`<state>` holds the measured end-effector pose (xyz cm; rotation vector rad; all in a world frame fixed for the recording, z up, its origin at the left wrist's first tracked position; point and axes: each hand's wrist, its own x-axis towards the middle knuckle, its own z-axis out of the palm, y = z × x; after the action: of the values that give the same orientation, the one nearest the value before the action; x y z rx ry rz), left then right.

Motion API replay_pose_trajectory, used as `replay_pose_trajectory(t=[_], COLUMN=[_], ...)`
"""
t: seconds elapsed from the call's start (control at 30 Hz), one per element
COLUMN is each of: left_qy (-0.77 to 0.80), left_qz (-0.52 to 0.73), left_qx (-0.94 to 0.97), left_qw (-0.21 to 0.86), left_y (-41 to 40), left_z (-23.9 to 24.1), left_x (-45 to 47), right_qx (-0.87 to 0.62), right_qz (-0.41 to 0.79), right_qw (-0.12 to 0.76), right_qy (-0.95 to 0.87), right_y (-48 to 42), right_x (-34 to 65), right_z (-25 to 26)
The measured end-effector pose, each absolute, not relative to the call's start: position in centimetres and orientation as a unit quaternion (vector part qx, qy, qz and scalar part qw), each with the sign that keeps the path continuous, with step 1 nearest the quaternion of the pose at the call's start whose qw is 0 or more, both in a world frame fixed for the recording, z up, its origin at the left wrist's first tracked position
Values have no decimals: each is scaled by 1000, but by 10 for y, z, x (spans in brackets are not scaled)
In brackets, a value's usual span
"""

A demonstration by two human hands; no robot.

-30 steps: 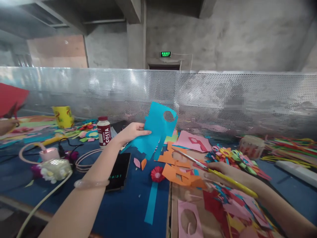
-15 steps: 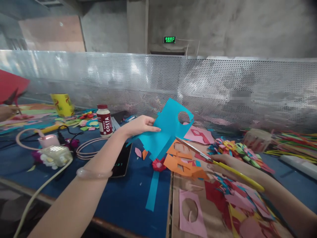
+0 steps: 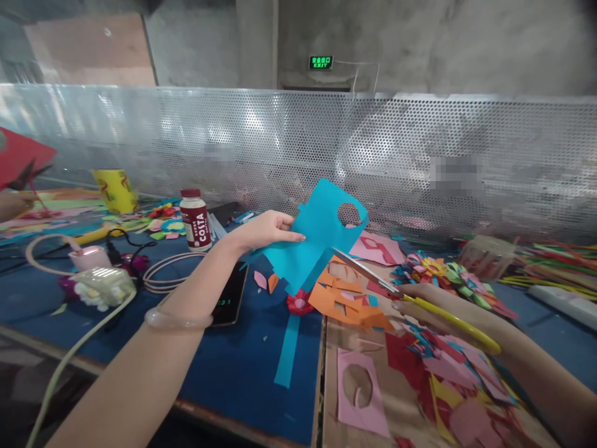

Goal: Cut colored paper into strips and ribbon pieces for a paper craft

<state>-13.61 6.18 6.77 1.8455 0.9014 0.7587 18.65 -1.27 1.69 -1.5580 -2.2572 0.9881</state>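
The left hand (image 3: 268,230) pinches the blue paper (image 3: 312,239) by one side, up off the table (image 3: 233,367) — so its free edge meets the scissors (image 3: 373,277), which the right hand (image 3: 429,305) grips by the handles.

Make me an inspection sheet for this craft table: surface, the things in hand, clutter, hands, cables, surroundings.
Surface: blue table, with a brown board on its right part.
Job's things: blue paper with a round hole, held up; yellow-handled scissors, tips at its lower edge.
Clutter: orange scraps, pink sheet with a cutout, paper flowers, bottle, phone, yellow cup.
Hands: left hand pinches the blue paper; right hand grips the scissors.
Cables: white cable runs off the near-left edge; black cable left of the bottle.
Surroundings: perforated metal screen behind the table; green exit sign; another person's hand with red paper at far left.
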Motion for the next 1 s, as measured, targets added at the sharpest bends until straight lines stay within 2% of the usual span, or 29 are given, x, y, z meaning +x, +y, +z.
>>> replay_pose_trajectory(t=[0.2, 0.37, 1.0], left_qy=[354, 351, 343], left_qz=[295, 299, 290], left_qx=[755, 758, 784], left_qw=[466, 461, 428], left_y=[63, 63, 60], left_z=[65, 64, 63], left_x=[-133, -131, -121], right_qx=[-506, -503, -498], right_qz=[273, 297, 235], right_qw=[112, 102, 103], right_qy=[-811, -805, -828], right_y=[-10, -9, -5], right_x=[191, 192, 194], right_z=[13, 9, 7])
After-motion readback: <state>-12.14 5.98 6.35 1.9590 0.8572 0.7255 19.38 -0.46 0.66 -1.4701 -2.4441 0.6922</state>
